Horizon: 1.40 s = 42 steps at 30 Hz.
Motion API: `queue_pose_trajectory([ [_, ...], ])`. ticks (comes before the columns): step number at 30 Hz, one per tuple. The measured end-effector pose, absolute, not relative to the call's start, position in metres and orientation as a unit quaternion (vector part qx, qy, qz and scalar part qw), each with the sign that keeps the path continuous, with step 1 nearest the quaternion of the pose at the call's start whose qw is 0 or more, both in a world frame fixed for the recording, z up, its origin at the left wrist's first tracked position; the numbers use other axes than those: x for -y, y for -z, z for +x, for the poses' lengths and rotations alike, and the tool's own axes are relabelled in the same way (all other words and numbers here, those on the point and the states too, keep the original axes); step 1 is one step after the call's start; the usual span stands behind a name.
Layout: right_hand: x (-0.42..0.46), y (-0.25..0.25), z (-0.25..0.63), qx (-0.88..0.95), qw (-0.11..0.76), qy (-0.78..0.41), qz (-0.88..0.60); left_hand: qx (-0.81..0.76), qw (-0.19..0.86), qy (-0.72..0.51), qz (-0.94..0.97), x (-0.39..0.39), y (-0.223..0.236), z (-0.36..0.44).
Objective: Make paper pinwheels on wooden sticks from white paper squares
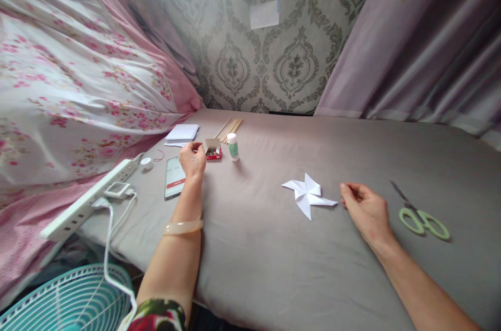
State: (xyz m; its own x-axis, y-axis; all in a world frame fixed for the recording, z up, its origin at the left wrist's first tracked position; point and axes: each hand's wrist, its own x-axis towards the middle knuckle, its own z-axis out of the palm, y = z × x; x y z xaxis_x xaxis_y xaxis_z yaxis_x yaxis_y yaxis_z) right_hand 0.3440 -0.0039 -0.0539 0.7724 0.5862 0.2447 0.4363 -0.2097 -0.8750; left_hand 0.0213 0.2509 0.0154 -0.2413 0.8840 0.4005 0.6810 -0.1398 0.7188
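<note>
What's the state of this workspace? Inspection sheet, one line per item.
Surface: gray cloth, lightly wrinkled.
Things: paper pinwheel; open red box.
Clutter: sticks, capped bottle, scissors, phone, papers.
Hands: left hand by the box, right hand beside the pinwheel; grip unclear on both.
Cables: white cable from power strip, hanging over fan.
Surroundings: patterned wall, curtains, floral fabric.
</note>
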Motion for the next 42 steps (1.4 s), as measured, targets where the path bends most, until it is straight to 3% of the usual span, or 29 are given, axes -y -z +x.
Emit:
queue_pose_trajectory([
  [11, 0.004, 0.053, 0.344, 0.347, 0.489, -0.046, -0.799, -0.59, 0.038, -0.316, 0.742, -0.267, 0.0, 0.02],
  [19, 0.005, 0.049, 0.339, 0.346, 0.482, -0.061, -0.803, -0.619, -0.001, -0.31, 0.722, -0.265, 0.005, 0.026],
  [30, 0.005, 0.043, 0.333, 0.351, 0.479, -0.066, -0.802, -0.655, 0.111, -0.327, 0.672, -0.269, 0.004, 0.017],
  [42, 0.006, 0.042, 0.332, 0.356, 0.463, -0.068, -0.809, -0.657, 0.05, -0.251, 0.709, -0.264, 0.002, 0.019],
])
